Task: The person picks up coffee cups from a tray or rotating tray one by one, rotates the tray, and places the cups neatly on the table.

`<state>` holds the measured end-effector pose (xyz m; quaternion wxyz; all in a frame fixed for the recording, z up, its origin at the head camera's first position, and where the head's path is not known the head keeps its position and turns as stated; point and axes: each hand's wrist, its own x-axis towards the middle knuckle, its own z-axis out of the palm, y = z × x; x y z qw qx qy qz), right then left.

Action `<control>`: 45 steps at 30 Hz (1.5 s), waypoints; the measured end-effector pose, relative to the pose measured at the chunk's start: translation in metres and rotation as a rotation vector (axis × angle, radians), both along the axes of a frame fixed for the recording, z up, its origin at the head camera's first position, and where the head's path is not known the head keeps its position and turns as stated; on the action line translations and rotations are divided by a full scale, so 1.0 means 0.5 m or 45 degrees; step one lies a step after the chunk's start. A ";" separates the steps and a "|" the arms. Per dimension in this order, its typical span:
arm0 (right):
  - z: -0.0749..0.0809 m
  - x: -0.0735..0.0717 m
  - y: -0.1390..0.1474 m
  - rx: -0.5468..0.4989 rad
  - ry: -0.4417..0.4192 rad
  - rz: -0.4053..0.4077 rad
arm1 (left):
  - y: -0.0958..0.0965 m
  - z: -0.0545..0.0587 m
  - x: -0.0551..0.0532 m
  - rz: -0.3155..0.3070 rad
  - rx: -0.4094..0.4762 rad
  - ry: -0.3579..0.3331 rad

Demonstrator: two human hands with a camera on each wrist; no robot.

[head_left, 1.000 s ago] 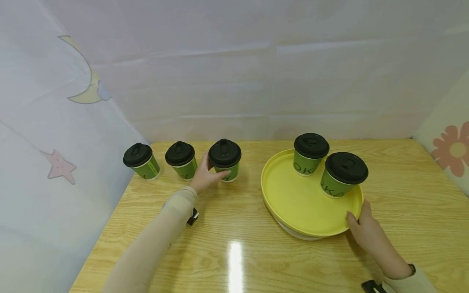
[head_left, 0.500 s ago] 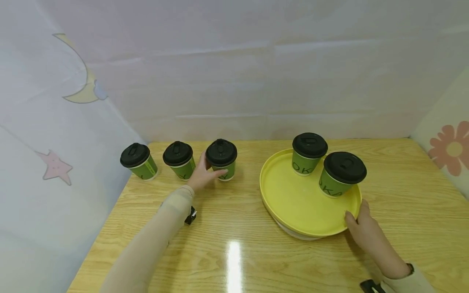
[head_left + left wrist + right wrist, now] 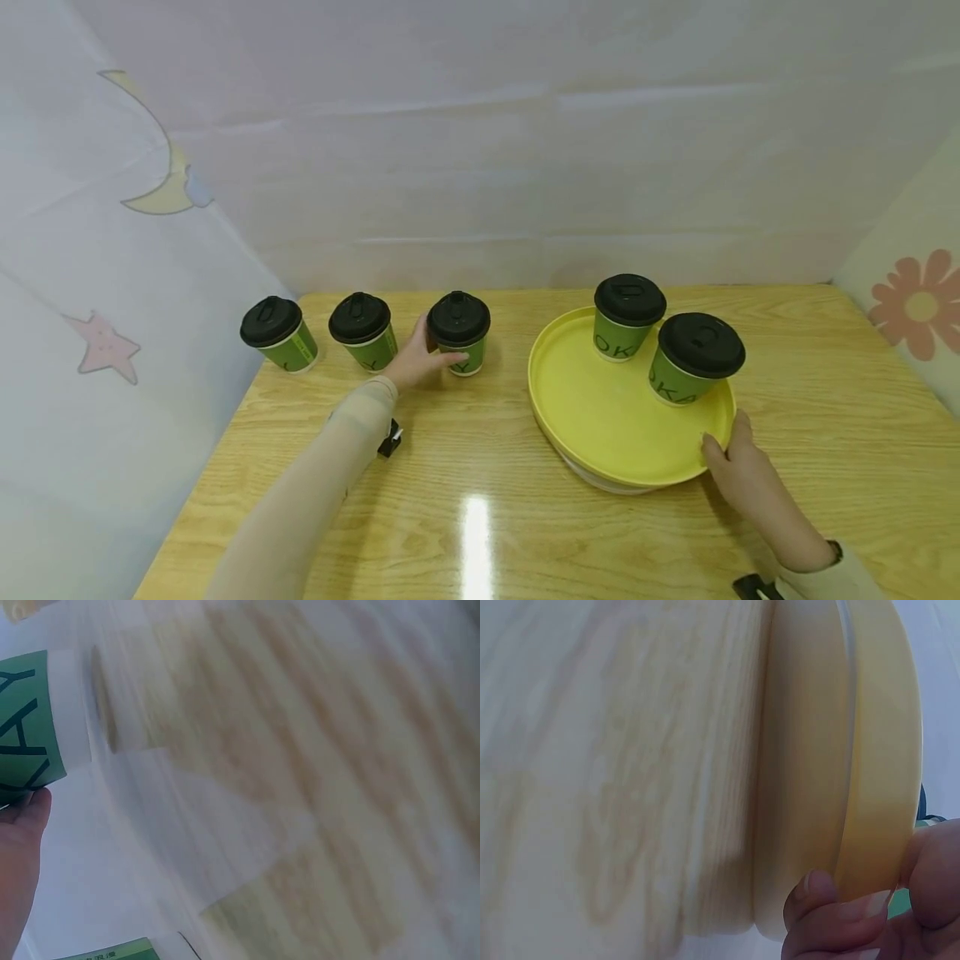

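My left hand (image 3: 417, 360) grips a green paper coffee cup (image 3: 471, 360) with a black lid, thumb across its front. In the left wrist view the same cup (image 3: 26, 724) shows dark letters and a white base band; I cannot tell whether it touches the table. My right hand (image 3: 742, 467) pinches the near right rim of a round yellow tray (image 3: 600, 417). In the right wrist view its fingers (image 3: 840, 922) curl under the tray's edge (image 3: 881, 765). Two lidded green cups stand on the tray, one at the back (image 3: 618, 336) and one at the right (image 3: 675, 379).
Two more lidded green cups, one (image 3: 375, 352) beside my left hand and one (image 3: 295, 348) farther left, stand on the wooden table (image 3: 525, 542). A pale round base (image 3: 600, 481) sits beneath the tray. A printed cloth wall (image 3: 450, 167) rises behind the table.
The cup in my left hand has shifted slightly right, away from the cup beside it. My right hand keeps its hold on the tray rim. The whole view has drifted a little.
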<state>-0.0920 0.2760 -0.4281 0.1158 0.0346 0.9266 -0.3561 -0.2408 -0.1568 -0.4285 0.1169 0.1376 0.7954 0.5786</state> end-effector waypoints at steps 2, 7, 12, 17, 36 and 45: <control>0.001 0.000 -0.001 0.001 -0.005 -0.001 | 0.000 -0.002 -0.001 -0.014 0.002 -0.016; -0.001 -0.002 0.000 0.000 -0.023 0.003 | 0.000 -0.007 -0.006 -0.048 0.014 -0.028; -0.004 -0.001 0.001 0.003 0.003 -0.002 | 0.000 -0.004 -0.009 -0.071 0.027 -0.030; -0.003 -0.001 0.001 0.001 0.004 -0.010 | 0.000 -0.009 -0.014 -0.053 0.020 -0.042; -0.001 0.000 -0.001 0.007 0.008 -0.018 | 0.006 -0.008 -0.015 0.007 -0.017 -0.065; -0.002 0.001 -0.001 -0.003 0.029 -0.013 | 0.007 -0.008 -0.013 0.041 -0.001 -0.067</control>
